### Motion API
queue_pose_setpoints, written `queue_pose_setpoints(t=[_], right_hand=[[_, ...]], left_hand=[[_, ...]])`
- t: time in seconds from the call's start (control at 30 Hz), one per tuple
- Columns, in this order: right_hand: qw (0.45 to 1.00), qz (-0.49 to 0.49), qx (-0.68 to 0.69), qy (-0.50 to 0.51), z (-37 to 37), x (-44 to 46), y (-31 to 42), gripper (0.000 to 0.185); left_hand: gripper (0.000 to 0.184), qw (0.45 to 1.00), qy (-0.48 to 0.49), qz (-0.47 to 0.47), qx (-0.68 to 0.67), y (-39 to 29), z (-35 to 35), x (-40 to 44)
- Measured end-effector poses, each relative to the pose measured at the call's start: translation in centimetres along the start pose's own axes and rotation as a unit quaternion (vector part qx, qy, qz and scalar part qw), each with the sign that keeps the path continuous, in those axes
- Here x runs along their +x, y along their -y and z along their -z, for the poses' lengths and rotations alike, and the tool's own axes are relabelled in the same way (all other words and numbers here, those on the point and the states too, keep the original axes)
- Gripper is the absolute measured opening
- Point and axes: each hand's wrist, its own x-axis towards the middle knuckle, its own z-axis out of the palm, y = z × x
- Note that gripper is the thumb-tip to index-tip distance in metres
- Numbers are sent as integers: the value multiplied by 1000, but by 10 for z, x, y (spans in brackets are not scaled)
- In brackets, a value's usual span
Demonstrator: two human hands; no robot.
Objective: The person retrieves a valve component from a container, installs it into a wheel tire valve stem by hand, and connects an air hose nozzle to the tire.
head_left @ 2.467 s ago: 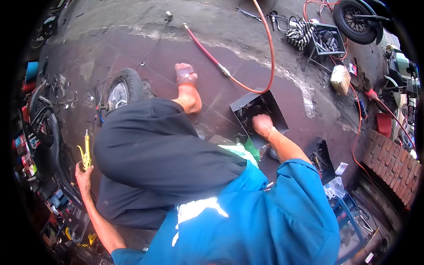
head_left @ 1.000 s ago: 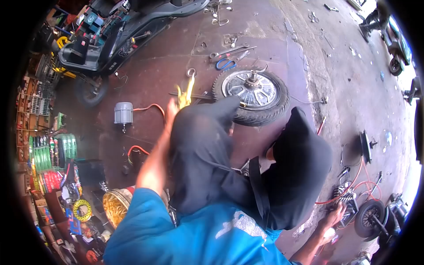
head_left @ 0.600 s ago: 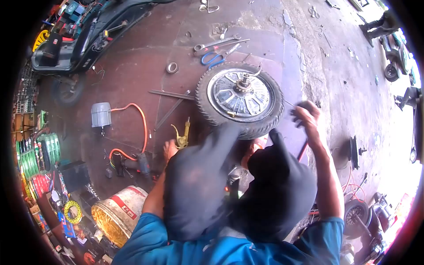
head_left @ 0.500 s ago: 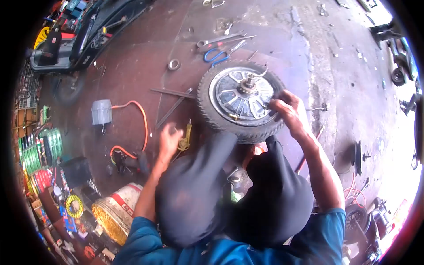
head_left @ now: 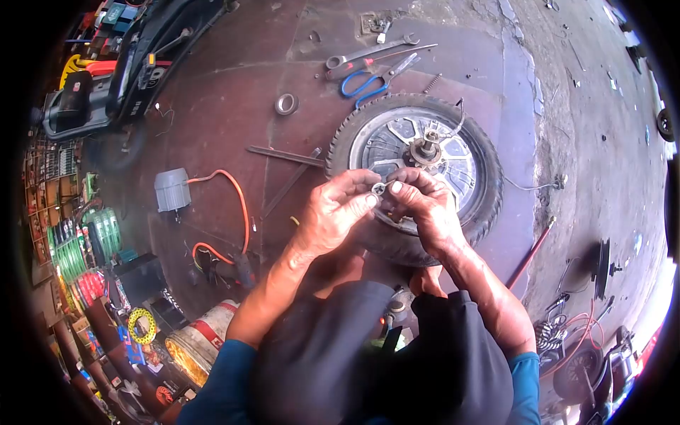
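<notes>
Over the near part of the wheel, a small round metal ring [head_left: 378, 188], perhaps a nut or washer, sits between my fingertips. My left hand [head_left: 333, 216] pinches it from the left with thumb and forefinger. From the right, my right hand [head_left: 433, 212] is closed, its thumb and forefinger meeting at the ring's edge. Beneath both hands lies the wheel with a black tire [head_left: 489, 202], its spoked metal hub [head_left: 460, 166] facing up. A threaded axle [head_left: 427, 145] with a sprocket stands out of the hub's middle.
Beyond the wheel lie blue-handled scissors [head_left: 367, 86], a wrench [head_left: 368, 52] and a screwdriver [head_left: 350, 68]. Left of it are tire levers [head_left: 283, 156], a roll of tape [head_left: 286, 105] and a grey motor-like unit [head_left: 171, 190] with an orange hose [head_left: 239, 195]. A bucket [head_left: 205, 333] stands near my left arm.
My right hand has left the tire's right edge and come over the hub. My left hand has moved right and up from beside the yellow-handled tool, meeting the right at the ring.
</notes>
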Motion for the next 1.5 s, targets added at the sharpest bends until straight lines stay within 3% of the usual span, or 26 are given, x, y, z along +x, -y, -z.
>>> queue_pose_setpoints(t=[0.1,0.13,0.17,0.23,0.33,0.5,0.6,0.8,0.9,1.3,1.4,1.5], right_hand=[[998,3,-67,3,0,-7,5,27],[978,50,-204,-15,4,-8,-3,24],[919,105,-380,-24,4,-14,-1,25],[774,259,-577,-36,10,-19,-14,22],[741,256,-621,7,17,-19,-27,19],[749,211,-626,44,20,-14,-26,19],[745,189,-637,61,22,-8,-24,16],[738,219,-637,42,28,-9,-35,17],[737,238,-631,42,27,-9,-34,8],[749,241,-616,42,28,-13,-33,16],[746,242,-619,30,26,-14,-35,15],[752,250,-609,33,29,-12,-38,14]], left_hand=[[24,998,20,0,61,6,5,3],[20,998,12,45,52,6,9,4],[20,997,14,42,68,7,14,4],[21,994,15,36,100,8,24,1],[22,978,37,5,203,11,25,-3],[20,949,93,-56,295,26,29,-4],[19,953,72,-34,292,23,21,-3],[21,927,84,-84,357,30,19,0],[20,922,75,-106,366,30,14,1],[23,897,84,-151,406,27,11,2],[23,863,103,-130,477,15,4,1],[23,958,63,48,277,19,2,5]])
